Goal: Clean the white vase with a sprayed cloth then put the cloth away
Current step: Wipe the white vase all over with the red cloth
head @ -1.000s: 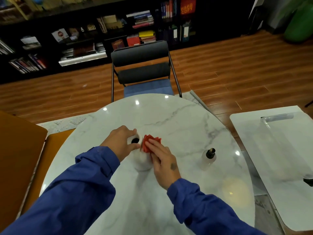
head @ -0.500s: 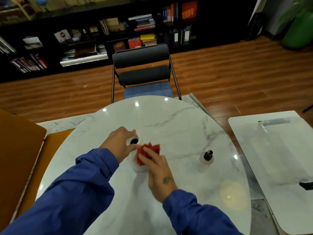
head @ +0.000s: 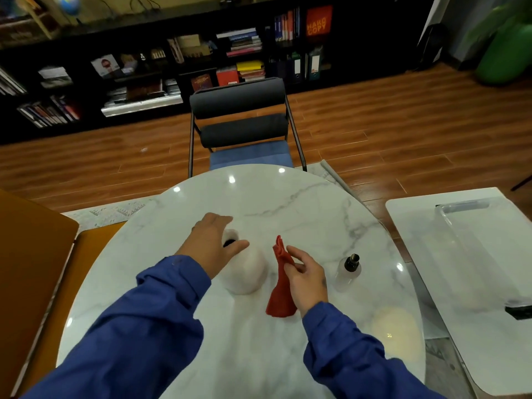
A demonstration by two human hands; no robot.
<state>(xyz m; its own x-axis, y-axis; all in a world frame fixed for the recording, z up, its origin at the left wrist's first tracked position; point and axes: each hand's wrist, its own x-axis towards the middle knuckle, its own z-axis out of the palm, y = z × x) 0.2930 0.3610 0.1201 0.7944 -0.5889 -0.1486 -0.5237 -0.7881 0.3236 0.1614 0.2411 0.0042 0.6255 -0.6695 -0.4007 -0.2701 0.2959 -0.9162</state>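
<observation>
A round white vase (head: 244, 272) with a dark mouth stands on the marble table (head: 288, 203). My left hand (head: 211, 243) hovers over the vase's neck with fingers spread, thumb near the rim; whether it touches is unclear. To the right of the vase, my right hand (head: 305, 276) pinches a red cloth (head: 280, 286), which hangs down from my fingers, apart from the vase. A clear spray bottle (head: 348, 273) with a black top stands to the right of that hand.
A dark chair (head: 241, 122) with a blue seat stands at the table's far side. A white side table (head: 460, 254) carrying a clear tray (head: 489, 217) is at the right. An orange seat (head: 31, 254) lies at the left. Bookshelves line the back wall.
My right hand has lifted the red cloth off the vase and drawn it to the right, where it now hangs loose. My left hand has loosened its grip on the vase's neck.
</observation>
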